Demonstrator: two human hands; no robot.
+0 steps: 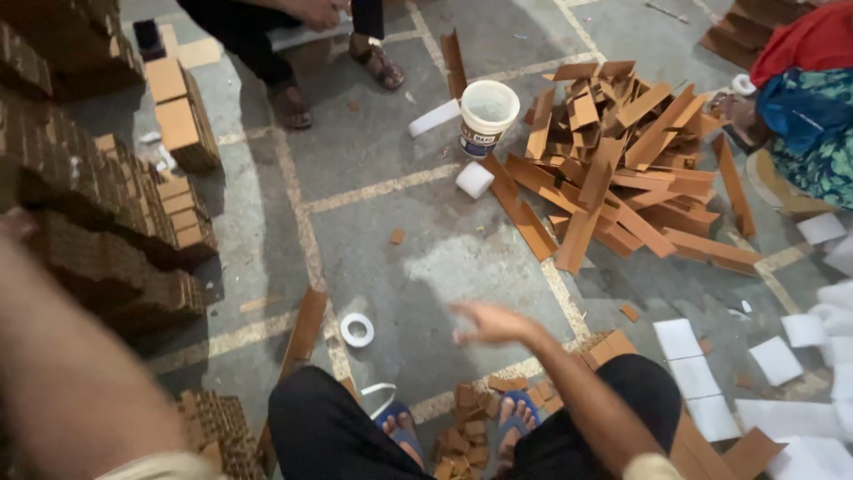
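My right hand (491,324) hangs blurred over the concrete floor in front of my knees, with fingers spread and nothing in it. It is nearest a white tape roll (357,330) to its left and small brown cardboard pieces (462,427) between my sandalled feet. My left arm crosses the lower left corner as a large blur. My left hand (12,222) is barely visible at the frame's left edge, against tall stacks of folded brown cardboard (115,204); its grip is hidden.
A heap of long brown cardboard strips (622,160) lies at upper right, with a white bucket (487,111) and white foam block (474,180) beside it. White sheets (693,373) lie at lower right. Another person's sandalled feet (289,102) are at top; a person in colourful cloth (809,116) sits far right.
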